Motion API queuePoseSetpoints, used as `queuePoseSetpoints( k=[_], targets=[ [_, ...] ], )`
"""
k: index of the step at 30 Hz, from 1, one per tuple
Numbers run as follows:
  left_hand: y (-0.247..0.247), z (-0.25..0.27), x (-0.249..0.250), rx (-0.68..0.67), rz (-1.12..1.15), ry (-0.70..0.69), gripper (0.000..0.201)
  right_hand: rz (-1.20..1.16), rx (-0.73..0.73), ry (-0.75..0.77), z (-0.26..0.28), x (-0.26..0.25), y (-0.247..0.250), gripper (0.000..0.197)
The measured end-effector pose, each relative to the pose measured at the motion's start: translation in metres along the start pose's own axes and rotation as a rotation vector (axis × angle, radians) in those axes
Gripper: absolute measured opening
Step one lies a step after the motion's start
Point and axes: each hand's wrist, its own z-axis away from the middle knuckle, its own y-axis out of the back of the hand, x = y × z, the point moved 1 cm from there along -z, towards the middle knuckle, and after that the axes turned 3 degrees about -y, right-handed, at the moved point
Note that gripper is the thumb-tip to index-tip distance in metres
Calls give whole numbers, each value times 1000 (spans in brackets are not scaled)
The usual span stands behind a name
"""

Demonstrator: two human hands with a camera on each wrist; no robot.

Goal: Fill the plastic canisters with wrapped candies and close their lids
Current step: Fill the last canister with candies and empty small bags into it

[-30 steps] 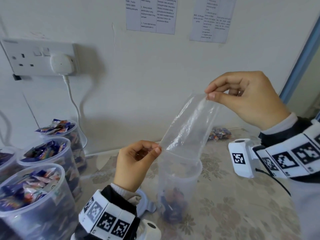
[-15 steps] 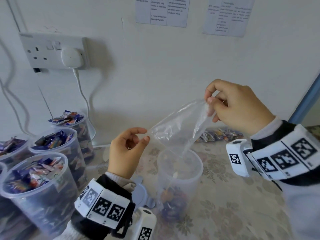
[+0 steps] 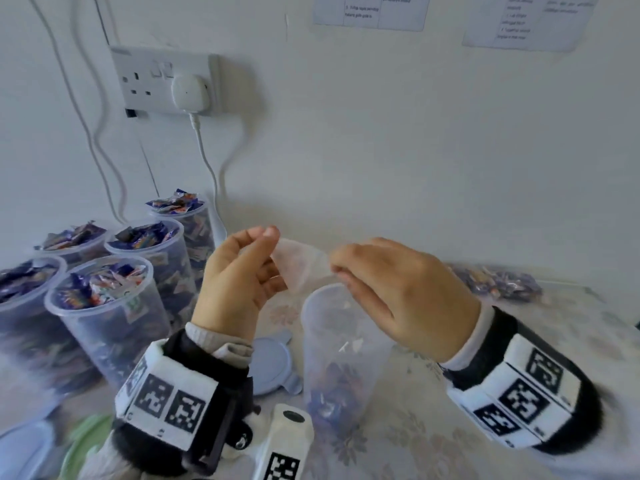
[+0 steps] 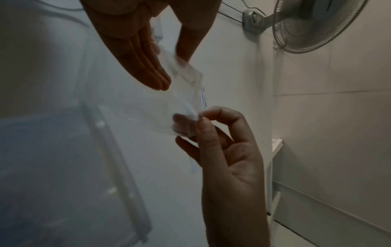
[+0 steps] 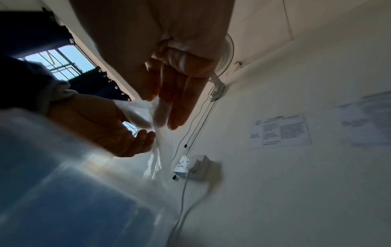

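Hands, my left hand [image 3: 239, 285] and right hand [image 3: 398, 292], are pinching an emptied clear plastic bag [image 3: 301, 268] above the barely-filled translucent plastic canister [image 3: 343, 355], five heaped unlidded canisters [image 3: 114, 317] waiting at nine o'clock.

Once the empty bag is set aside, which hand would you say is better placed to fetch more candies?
Probably the right hand: the loose candies lie on its side, by the wall; the left hand is farther off.

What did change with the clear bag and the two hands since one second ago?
The right hand came down and leftward toward the left hand, so the clear bag, stretched tall before, is now gathered short between them above the open canister. Both hands still pinch the bag; the filled canisters stayed put.
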Motion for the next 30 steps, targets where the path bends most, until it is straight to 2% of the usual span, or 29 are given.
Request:
queuePoseSetpoints(
  k=[3,6,8,10,12,14,17,20,22,24,26,30],
  targets=[
    [4,9,-9,65,-51,-77,23,-197,-6,-27,20,6,-9,19],
    [8,20,-13,165,-73,-147,31,-374,-25,-222,46,20,-22,30],
    [13,25,-16,212,-110,-164,26,-482,-137,-373,63,32,-31,41],
    [18,30,-20,234,-147,-163,17,-670,-253,-449,77,42,-36,49],
    [24,32,-25,278,-203,-183,11,-870,-292,-462,84,50,-37,46],
    [28,32,-32,322,-302,-216,13,-977,-271,-489,87,59,-36,43],
    [26,32,-44,326,-485,-231,26,-952,-182,-506,88,74,-31,44],
    [17,34,-55,291,-520,-218,44,-882,-91,-485,91,93,-16,46],
    [9,34,-61,227,-569,-187,41,-761,-55,-487,94,108,-5,52],
    [2,32,-68,124,-720,-109,31,-644,-20,-499,95,121,8,58],
    [-5,31,-79,18,-829,7,30,-566,12,-511,94,129,21,61],
    [-7,31,-103,-123,-1018,235,22,-547,52,-516,88,136,34,59]
  ],
)
